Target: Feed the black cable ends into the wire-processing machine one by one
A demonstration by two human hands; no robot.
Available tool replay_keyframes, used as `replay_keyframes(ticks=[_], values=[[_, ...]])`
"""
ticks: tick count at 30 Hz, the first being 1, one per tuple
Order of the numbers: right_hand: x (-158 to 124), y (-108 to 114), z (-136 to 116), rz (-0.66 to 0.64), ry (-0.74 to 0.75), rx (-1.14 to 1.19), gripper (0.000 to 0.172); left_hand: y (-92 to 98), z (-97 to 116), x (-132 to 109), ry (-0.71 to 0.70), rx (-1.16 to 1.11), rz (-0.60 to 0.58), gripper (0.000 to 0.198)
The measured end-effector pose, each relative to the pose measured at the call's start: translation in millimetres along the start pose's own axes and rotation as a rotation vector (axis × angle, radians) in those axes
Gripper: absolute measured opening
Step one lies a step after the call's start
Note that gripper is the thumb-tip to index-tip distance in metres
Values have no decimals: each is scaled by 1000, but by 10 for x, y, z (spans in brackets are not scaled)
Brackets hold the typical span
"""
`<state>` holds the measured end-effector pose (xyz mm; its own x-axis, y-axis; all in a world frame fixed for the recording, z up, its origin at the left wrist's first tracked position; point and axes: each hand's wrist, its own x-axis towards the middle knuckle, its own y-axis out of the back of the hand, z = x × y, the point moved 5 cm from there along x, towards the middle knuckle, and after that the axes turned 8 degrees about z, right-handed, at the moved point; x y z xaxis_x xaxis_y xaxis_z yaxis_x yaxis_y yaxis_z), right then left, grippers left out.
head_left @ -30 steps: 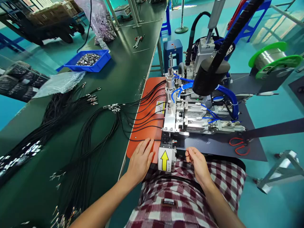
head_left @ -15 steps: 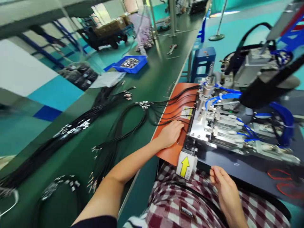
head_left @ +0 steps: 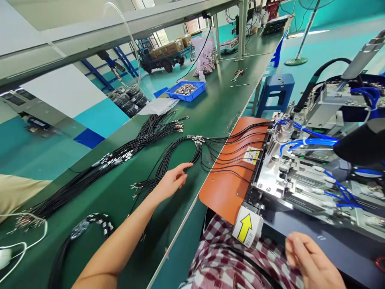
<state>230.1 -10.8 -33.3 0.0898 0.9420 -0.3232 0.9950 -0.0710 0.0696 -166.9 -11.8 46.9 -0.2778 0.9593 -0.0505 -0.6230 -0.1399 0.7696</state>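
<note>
My left hand (head_left: 173, 181) is over the green bench at a bundle of thin black cables (head_left: 168, 154). Its index finger is stretched out beside the cable loop and the other fingers are loosely bent; nothing shows in its grasp. From the white connectors (head_left: 197, 139), several black leads fan across the orange plate (head_left: 221, 185) into the slotted front of a metal machine (head_left: 272, 176). My right hand (head_left: 314, 261) is at the lower right, before the machine's dark base, thumb and fingertips drawn together with nothing visible between them.
A larger cable bundle (head_left: 120, 156) and a coiled one (head_left: 87, 224) lie on the bench. Further back are a blue tray (head_left: 188, 93) of small metal parts, a plastic bag (head_left: 159, 106) and scissors (head_left: 237, 75). A white block with a yellow arrow (head_left: 247, 228) juts from the machine's near corner.
My left hand has left the machine's slotted edge and moved left to the cable bundle on the bench. A lead lies where it was. My right hand appears lower and further right.
</note>
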Motion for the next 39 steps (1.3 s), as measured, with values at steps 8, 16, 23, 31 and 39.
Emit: replay_keyframes(ticks=[8,16,23,31,39], values=[[-238,-793,-237,-221,381,-119,43,-565,642,157,-365,-130,86,18],[-176,-199,-267,198,473,-311,23,-913,766,-113,-503,-126,62,15],[-60,31,-176,191,281,-249,30,-822,767,-195,-555,-43,55,13],[-180,-417,-233,-99,84,56,18,-1101,1411,-565,-833,232,-273,27],[-76,-310,-251,-107,54,159,20,-1334,1544,-524,-707,97,-381,26]])
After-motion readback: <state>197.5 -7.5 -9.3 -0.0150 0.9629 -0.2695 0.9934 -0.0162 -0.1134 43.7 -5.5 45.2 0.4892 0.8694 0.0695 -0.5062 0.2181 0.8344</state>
